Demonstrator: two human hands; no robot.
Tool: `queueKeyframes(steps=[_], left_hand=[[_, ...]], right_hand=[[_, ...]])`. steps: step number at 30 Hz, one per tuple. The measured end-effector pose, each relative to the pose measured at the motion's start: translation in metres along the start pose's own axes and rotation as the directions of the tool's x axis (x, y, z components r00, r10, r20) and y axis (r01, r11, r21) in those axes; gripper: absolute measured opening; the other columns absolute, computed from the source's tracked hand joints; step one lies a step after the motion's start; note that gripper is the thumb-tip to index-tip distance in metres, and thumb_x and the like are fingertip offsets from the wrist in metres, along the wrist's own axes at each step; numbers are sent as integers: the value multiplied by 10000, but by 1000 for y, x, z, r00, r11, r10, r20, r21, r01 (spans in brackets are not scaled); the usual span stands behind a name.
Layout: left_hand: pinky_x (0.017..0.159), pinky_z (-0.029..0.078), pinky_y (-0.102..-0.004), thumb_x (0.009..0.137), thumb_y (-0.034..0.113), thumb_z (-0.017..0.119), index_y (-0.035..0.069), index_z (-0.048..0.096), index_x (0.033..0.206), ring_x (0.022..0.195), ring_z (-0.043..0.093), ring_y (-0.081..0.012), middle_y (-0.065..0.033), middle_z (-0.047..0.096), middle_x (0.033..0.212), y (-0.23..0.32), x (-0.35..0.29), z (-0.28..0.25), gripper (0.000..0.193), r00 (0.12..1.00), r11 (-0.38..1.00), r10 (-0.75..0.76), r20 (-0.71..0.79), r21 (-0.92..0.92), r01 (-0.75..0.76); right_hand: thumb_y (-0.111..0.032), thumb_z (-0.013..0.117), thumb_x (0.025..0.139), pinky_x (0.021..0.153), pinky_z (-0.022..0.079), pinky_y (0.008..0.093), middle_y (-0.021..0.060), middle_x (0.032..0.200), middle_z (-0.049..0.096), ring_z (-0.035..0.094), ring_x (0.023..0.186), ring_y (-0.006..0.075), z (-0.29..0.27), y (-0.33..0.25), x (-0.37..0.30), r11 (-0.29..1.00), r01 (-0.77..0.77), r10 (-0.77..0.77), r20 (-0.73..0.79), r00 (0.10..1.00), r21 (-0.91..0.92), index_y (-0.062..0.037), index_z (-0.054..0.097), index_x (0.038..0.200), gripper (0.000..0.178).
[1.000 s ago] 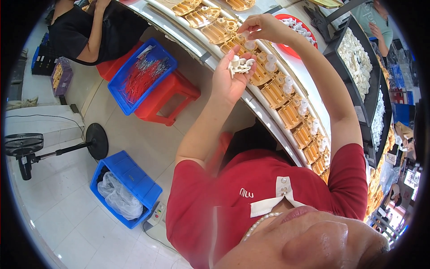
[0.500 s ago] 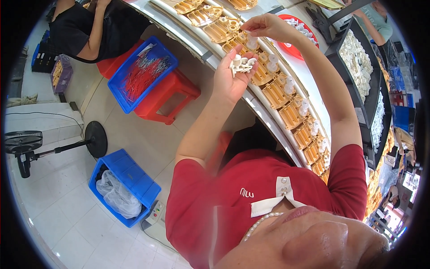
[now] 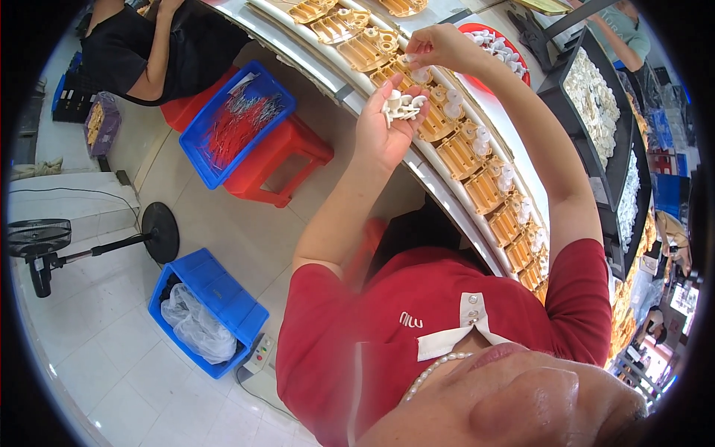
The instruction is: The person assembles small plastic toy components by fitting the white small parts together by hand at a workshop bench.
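Note:
My left hand is raised over the near edge of the conveyor and cups a small heap of white plastic parts. My right hand reaches further out and pinches one white part above a row of tan plastic housings lying on the white belt. Several housings along the row carry a white part on top. A red tray with more white parts sits just beyond my right hand.
A person in black sits to the left by a blue crate of red wires on a red stool. A blue bin with a plastic bag and a floor fan stand on the tiled floor. Dark trays of white parts lie far right.
My right hand has shifted slightly left along the row of housings. My left hand stays raised with the white parts in it.

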State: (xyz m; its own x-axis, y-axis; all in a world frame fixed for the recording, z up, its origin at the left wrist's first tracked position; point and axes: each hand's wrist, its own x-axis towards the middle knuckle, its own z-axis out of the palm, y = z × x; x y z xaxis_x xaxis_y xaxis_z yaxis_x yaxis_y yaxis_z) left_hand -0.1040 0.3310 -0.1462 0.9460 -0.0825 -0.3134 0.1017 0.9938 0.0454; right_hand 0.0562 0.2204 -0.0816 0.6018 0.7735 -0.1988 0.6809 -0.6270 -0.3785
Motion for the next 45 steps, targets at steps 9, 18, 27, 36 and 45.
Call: queueKeyframes(steps=[9,18,27,36,45], left_hand=[[876,481,-457,928,187,472,-9,479,1105,1018,543,-327,-199,552,1059,-5,1,0,264,998,1000,-12,54,-8,12],[903,463,-442,937,189,445,-17,489,1126,1038,541,-270,-168,563,1079,-34,-8,9,283,991,995,-95,93,1,96],[806,494,-356,923,175,480,18,505,1103,948,570,-235,-129,571,997,-74,-26,24,241,997,996,-75,-1,47,75],[837,485,-368,916,176,498,19,518,1097,931,573,-224,-126,573,995,-89,-24,23,241,998,996,-62,12,72,61],[880,462,-373,927,172,468,8,486,1151,964,561,-227,-128,557,1049,-100,-23,22,278,998,994,-57,33,97,54]], right_hand=[[-185,677,809,734,476,244,19,870,640,598,817,101,-10,-28,-65,934,177,-123,-186,975,310,-46,650,979,221],[-39,663,771,702,481,292,54,891,596,599,836,201,4,-34,-128,958,249,-213,-228,950,144,-26,579,824,100],[-104,630,786,677,492,356,95,870,632,619,782,280,5,-24,-167,969,244,-236,-153,960,33,-35,570,839,106],[-90,698,751,687,509,324,79,851,631,635,788,240,2,-21,-182,966,256,-241,-231,943,36,-44,556,886,201],[-58,703,740,706,502,285,67,846,639,627,784,190,-2,-16,-184,965,230,-201,-210,957,124,-35,604,930,215]])
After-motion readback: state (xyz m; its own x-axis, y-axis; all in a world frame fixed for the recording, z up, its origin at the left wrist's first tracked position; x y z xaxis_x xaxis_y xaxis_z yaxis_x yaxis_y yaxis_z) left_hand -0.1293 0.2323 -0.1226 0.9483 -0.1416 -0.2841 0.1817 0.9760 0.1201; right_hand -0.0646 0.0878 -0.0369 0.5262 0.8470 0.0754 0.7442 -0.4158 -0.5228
